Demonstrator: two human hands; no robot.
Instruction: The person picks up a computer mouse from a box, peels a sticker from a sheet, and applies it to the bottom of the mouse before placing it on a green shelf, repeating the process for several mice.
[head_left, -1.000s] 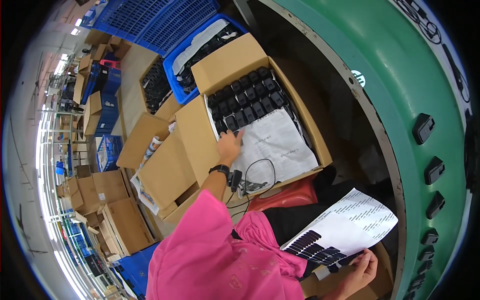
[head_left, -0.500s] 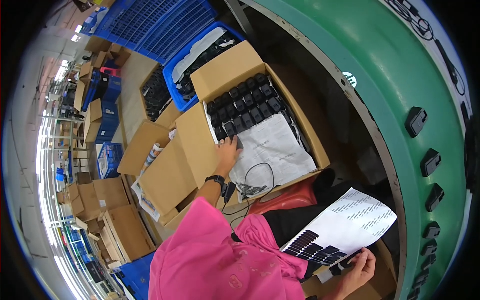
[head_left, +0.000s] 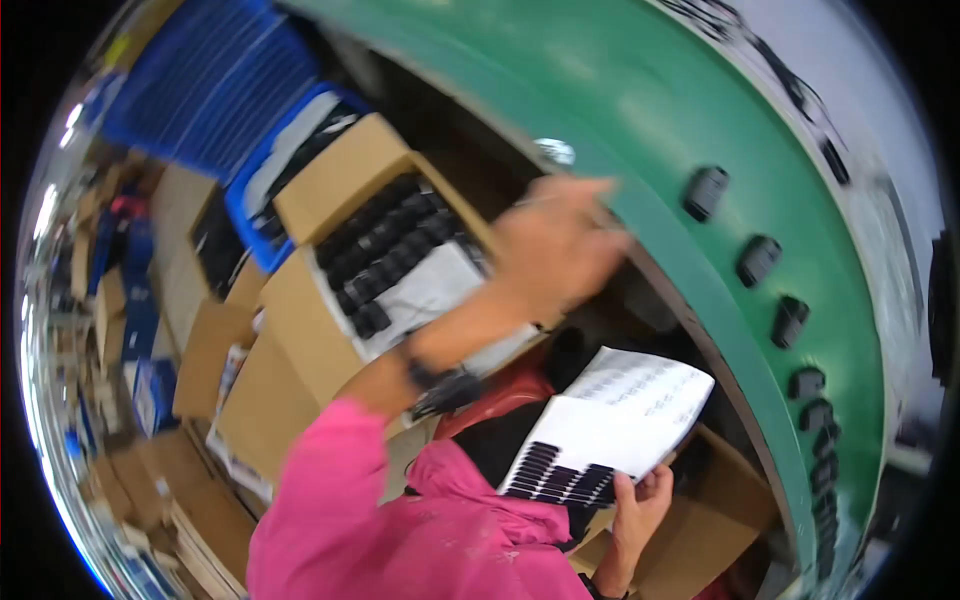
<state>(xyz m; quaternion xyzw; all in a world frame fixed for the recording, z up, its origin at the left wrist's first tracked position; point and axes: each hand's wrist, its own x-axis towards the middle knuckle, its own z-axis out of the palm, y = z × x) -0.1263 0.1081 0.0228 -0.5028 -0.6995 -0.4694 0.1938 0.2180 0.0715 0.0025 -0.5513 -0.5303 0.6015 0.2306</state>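
Note:
My left hand (head_left: 560, 245), smeared by motion, is over the near edge of the green worktable (head_left: 620, 110); its fingers are too blurred to read. A black strap (head_left: 430, 370) circles that wrist, with a dark cable piece by it. Across my lap lies a white sheet of black stickers (head_left: 600, 420), many stickers still in rows at its near end. My right hand (head_left: 642, 510) grips the sheet's lower right edge, thumb on top near the stickers. On the table stand several black, blocky plastic devices (head_left: 706, 193) in a curved row.
Left of the table, an open cardboard box (head_left: 340, 170) holds rows of similar black devices (head_left: 385, 250), partly covered by white paper (head_left: 435, 285). Blue crates (head_left: 215, 90) stand behind it. Another open carton (head_left: 700, 500) sits below my right hand. Cables (head_left: 800, 90) lie along the far edge.
My left hand has left the devices in the box and swung right to the table edge. My right hand has shifted onto the sheet's edge. The view has turned rightward.

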